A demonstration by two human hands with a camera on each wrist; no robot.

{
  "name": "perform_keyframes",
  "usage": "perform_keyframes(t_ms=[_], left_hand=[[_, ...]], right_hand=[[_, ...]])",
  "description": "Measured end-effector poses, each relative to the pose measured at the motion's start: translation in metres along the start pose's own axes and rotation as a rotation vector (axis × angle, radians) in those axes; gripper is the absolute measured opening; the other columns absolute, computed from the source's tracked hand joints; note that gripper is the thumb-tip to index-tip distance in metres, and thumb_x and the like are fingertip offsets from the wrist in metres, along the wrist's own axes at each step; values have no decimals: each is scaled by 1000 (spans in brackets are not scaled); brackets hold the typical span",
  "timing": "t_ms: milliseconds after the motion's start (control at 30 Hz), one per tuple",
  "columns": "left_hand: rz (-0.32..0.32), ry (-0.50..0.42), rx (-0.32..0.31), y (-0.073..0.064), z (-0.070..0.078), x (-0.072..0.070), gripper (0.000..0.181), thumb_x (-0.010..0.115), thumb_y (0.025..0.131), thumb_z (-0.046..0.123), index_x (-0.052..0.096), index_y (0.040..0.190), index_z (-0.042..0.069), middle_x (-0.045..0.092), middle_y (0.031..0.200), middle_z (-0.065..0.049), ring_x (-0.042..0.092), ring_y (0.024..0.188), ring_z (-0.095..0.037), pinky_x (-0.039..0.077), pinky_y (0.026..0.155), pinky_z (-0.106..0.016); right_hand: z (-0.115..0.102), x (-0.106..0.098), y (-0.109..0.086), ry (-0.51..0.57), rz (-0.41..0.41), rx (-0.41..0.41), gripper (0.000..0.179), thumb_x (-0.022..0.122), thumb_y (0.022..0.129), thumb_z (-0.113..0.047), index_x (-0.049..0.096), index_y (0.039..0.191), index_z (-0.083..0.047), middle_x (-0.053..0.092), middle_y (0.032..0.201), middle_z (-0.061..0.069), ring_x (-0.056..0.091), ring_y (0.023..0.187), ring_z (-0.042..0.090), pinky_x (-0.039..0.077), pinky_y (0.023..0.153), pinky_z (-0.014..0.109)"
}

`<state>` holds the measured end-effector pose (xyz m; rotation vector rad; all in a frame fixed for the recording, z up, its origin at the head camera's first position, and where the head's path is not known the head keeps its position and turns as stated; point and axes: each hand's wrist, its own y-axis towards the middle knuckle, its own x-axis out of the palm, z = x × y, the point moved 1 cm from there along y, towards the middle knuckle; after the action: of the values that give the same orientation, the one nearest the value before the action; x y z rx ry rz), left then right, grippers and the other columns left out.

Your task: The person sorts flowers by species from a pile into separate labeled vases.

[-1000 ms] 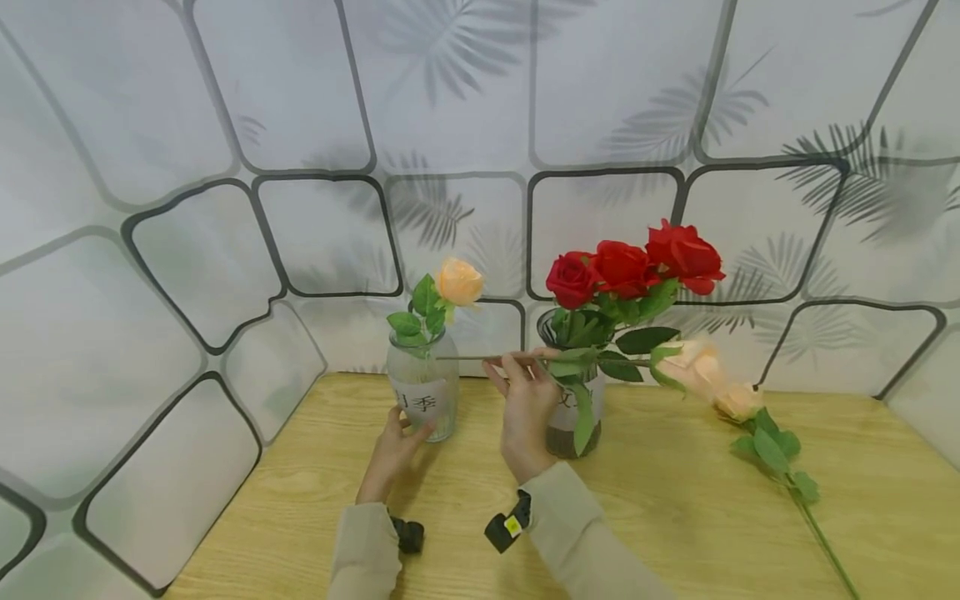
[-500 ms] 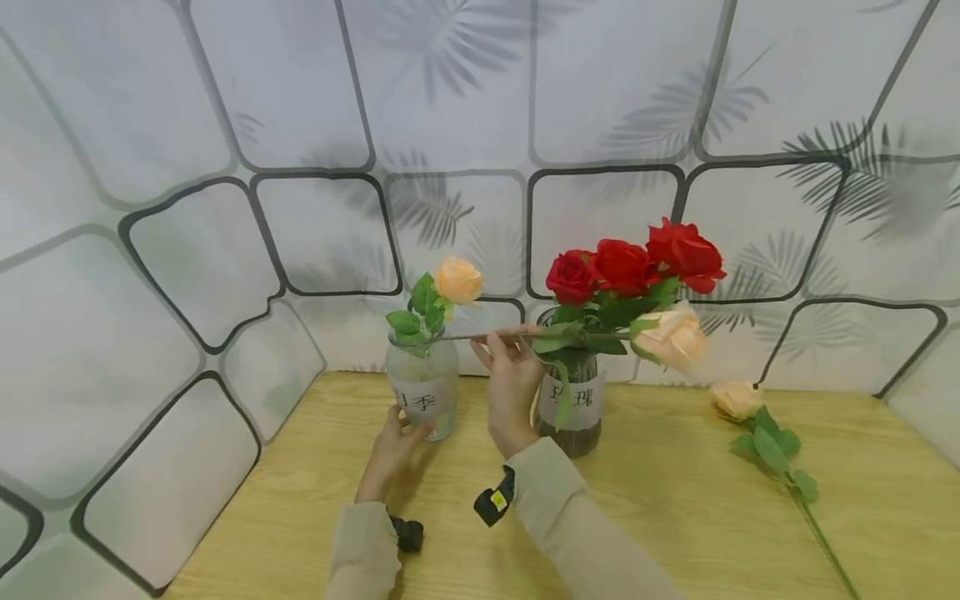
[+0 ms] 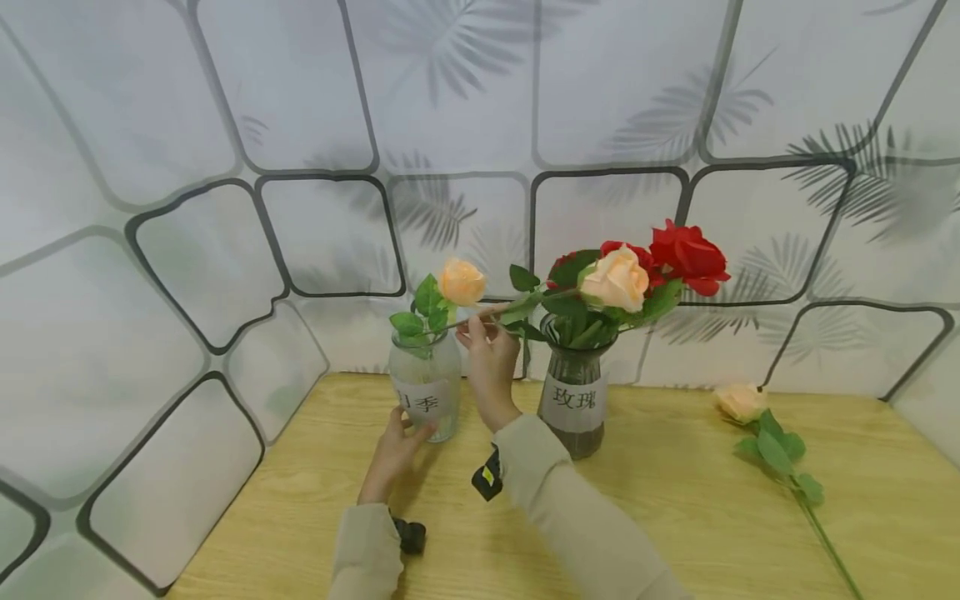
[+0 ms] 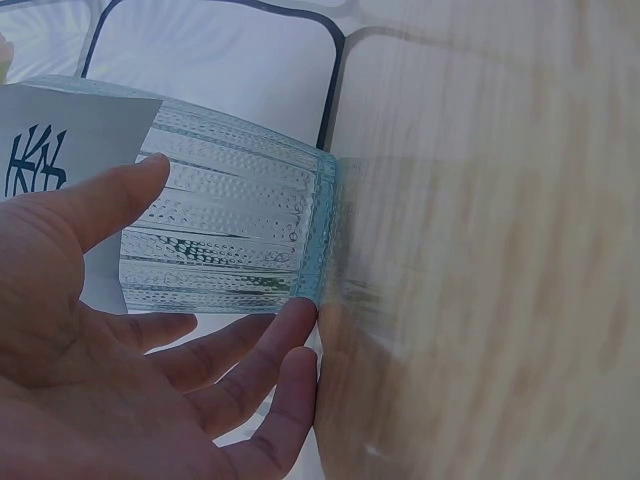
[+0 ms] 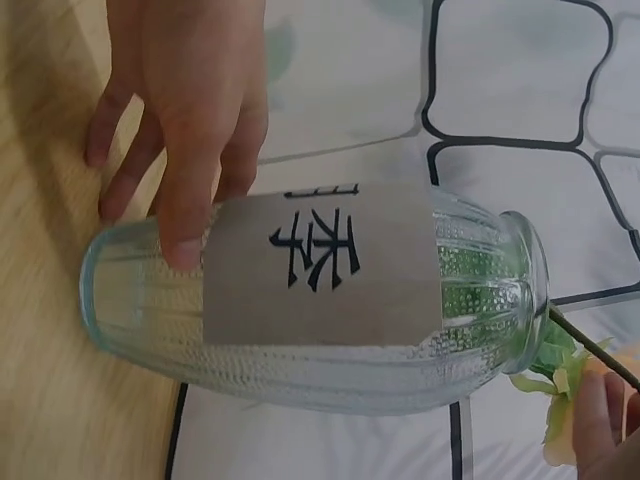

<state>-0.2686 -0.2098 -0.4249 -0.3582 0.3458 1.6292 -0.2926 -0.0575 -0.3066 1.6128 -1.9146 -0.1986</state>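
Observation:
My left hand (image 3: 395, 447) holds the clear ribbed glass vase (image 3: 442, 364) low on its side. In the left wrist view, the thumb lies near the paper label (image 4: 88, 125) and the fingers (image 4: 262, 350) curve around the vase's base. An upright peach rose (image 3: 461, 282) with green leaves stands in this vase. My right hand (image 3: 491, 367) pinches the stem (image 5: 598, 352) of a second peach rose (image 3: 617, 280). That rose slants up to the right, its bloom overlapping the red roses in the head view. Its cut end is right at the vase's rim (image 5: 528, 290).
Right of my right hand is a dark glass vase (image 3: 572, 437) with a label and several red roses (image 3: 690, 258). Another peach rose (image 3: 742, 403) lies on the wooden table (image 3: 675, 500), stem toward the front. A patterned cloth (image 3: 465, 100) backs the table.
My right hand has moved up and left, tilting the held rose so its bloom rises and its stem end meets the vase mouth. The left hand stays on the vase.

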Motion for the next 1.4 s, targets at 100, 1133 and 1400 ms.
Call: perform_keyframes(t_ms=[100,1133,1400], left_hand=[[1,2,0,1,0,0,74,60,103,23,17,152,-13,36,146,-44,39,133,-60,35,106,-67],[-18,-31,17,-1,-2,0,83,63,100,34,18,152,-12,36,145,-45,38,131,-62,35,104,-70],[-12,-7,6,-1,-1,-1,76,61,103,24,16,152,-13,35,145,-45,39,131,-61,37,104,-68]], right_hand=[[0,3,4,-122,-38,6,11,48,105,3,56,107,9,61,100,24,64,92,40,58,85,36],[1,-4,28,-785,-567,246,34,66,95,-9,57,123,6,63,102,17,61,84,27,52,70,35],[7,-33,14,-678,-526,377,35,68,94,-8,58,125,5,65,110,19,66,91,32,58,75,39]])
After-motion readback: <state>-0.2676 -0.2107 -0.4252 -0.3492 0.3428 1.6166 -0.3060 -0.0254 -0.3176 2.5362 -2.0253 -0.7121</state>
